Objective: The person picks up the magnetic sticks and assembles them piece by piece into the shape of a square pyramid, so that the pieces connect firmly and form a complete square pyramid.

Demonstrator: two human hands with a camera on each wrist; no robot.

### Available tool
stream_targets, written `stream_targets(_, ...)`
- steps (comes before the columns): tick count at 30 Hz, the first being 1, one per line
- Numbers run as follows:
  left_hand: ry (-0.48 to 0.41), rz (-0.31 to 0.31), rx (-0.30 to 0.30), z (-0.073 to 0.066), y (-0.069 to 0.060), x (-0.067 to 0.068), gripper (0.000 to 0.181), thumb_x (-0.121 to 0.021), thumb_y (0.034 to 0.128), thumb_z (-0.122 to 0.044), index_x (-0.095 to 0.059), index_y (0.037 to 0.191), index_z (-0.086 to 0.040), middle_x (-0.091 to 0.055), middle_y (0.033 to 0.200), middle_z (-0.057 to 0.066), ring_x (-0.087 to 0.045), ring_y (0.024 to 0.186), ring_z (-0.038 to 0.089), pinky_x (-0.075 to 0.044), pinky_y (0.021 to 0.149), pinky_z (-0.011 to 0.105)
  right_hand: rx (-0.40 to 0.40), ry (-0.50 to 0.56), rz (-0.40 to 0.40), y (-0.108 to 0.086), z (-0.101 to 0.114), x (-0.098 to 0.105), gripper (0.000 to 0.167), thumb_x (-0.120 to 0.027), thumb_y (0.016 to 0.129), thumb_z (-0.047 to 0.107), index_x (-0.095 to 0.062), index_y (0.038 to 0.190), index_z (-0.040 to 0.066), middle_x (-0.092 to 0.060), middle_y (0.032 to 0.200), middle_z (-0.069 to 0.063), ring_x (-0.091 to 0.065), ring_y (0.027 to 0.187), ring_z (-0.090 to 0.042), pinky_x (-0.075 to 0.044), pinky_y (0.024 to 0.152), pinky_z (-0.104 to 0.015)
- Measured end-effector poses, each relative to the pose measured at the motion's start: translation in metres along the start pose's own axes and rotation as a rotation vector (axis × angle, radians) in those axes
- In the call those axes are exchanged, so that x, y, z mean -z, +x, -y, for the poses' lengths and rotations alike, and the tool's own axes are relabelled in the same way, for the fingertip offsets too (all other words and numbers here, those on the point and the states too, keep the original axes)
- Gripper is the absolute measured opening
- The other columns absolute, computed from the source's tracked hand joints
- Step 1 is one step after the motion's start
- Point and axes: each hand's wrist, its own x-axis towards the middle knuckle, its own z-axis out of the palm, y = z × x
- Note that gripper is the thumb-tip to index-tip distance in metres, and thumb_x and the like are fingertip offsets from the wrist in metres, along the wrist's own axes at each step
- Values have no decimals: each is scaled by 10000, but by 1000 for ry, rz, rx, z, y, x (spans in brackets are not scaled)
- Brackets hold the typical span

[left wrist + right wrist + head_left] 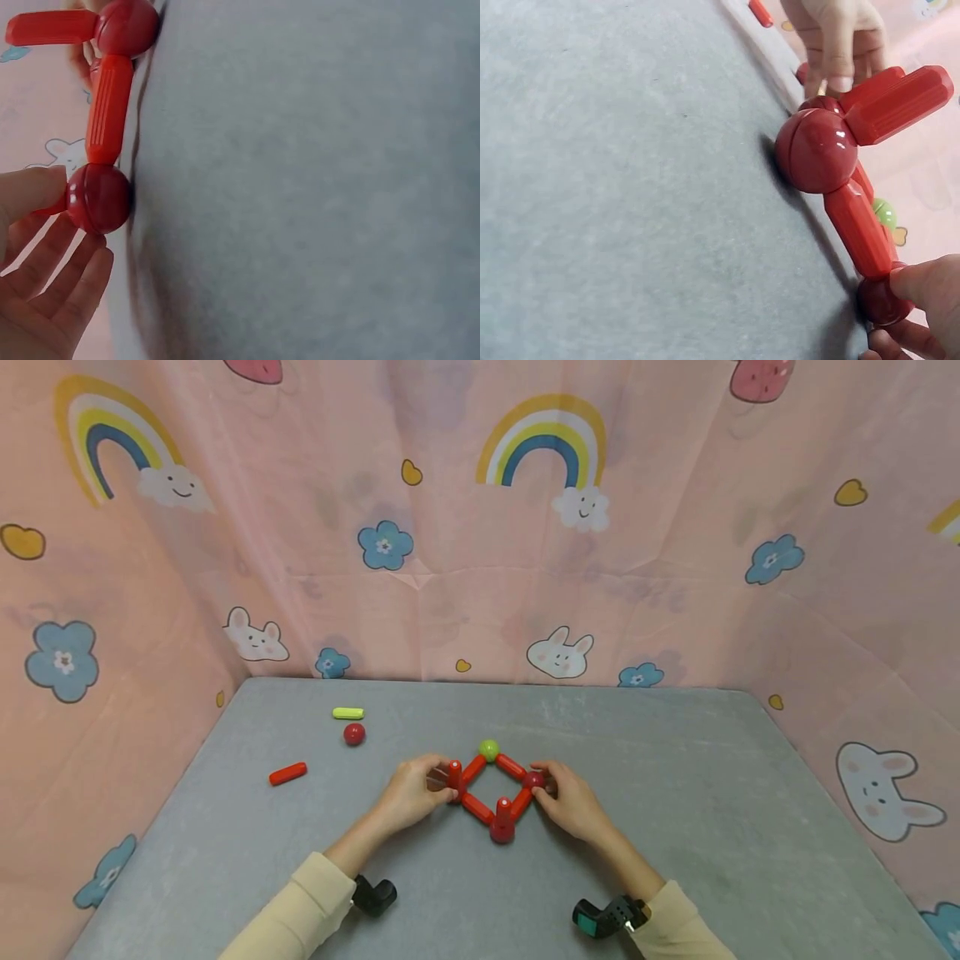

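The left hand (414,789) pinches the left ball (105,199) of the frame (477,808), and the right hand (573,802) grips its right ball (533,779). The frame, a red-rod diamond, rests on the table (750,827), its green ball (489,750) farthest and its near ball (502,832) bearing an upright rod (504,810). Leftward lie a loose rod (288,773), loose ball (354,734) and yellow rod (348,713).

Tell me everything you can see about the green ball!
The green ball is bright yellowish green, round and smooth-looking, with a little shine like hard plastic. It makes the far corner of a diamond shape on the gray table. The left red stick and the right red stick meet it, slanting toward the person. No stick stands up from it. Neither the left hand nor the right hand touches it.
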Motion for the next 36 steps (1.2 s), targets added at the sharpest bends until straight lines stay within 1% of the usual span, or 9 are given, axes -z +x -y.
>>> stream_targets(2,20,14,6,1,-1,-1,271,-731,745,-41,-649,1003,-51,-654,937,49,-652,854,180,-530,712,250,-10,2,4,1,0,0,339,-661,809,44,-585,1139,20,-621,1005,-122,-569,775,-155,-475,688,-310)
stream_targets(6,63,32,-14,2,-2,-2,268,-734,746,-55,-655,1002,-43,-639,933,50,-648,847,181,-529,704,259,-36,8,18,6,0,1,314,-651,815,45,-589,1121,18,-627,1015,-129,-529,720,-125,-442,637,-272)
stream_targets(12,147,57,-65,0,-4,-3,227,-753,726,-74,-665,933,-52,-608,878,22,-632,805,161,-507,682,247,-45,22,33,15,0,1,303,-628,827,40,-591,1126,3,-632,1024,-138,-494,658,-114,-417,593,-256)
stream_targets(17,202,57,-119,0,-6,-5,183,-768,709,-89,-656,853,-71,-589,846,15,-618,756,149,-486,651,233,-74,48,61,23,2,1,303,-612,844,57,-584,1141,3,-623,1059,-144,-508,654,-117,-424,570,-251)
stream_targets(22,223,61,-138,-3,-9,-4,177,-763,714,-89,-653,853,-82,-592,862,16,-596,747,140,-473,640,229,-81,54,80,31,5,1,300,-602,851,67,-585,1144,4,-617,1068,-151,-507,669,-141,-418,554,-255)
stream_targets(25,244,70,-149,-5,-10,-4,182,-761,717,-95,-655,865,-83,-592,868,10,-584,737,142,-460,632,220,-79,56,84,37,5,0,302,-601,852,76,-587,1148,14,-620,1067,-149,-518,676,-146,-419,555,-250)
stream_targets(30,243,109,-162,-11,-13,-6,210,-752,721,-79,-672,914,-66,-598,871,6,-585,728,135,-455,626,198,-68,76,92,45,6,-2,304,-597,857,75,-585,1154,11,-621,1085,-156,-575,738,-173,-452,591,-264)
stream_targets(32,230,127,-170,-13,-14,-8,216,-749,719,-63,-675,923,-64,-597,867,3,-589,727,131,-462,628,194,-67,85,93,47,7,-2,303,-599,855,70,-587,1152,11,-622,1087,-156,-598,782,-200,-475,631,-294)
stream_targets(36,242,147,-192,-15,-17,-11,209,-751,717,-61,-676,911,-74,-583,844,-6,-575,720,121,-454,626,183,-74,85,100,50,9,-4,297,-599,856,70,-592,1149,25,-627,1077,-148,-608,860,-239,-496,735,-365)
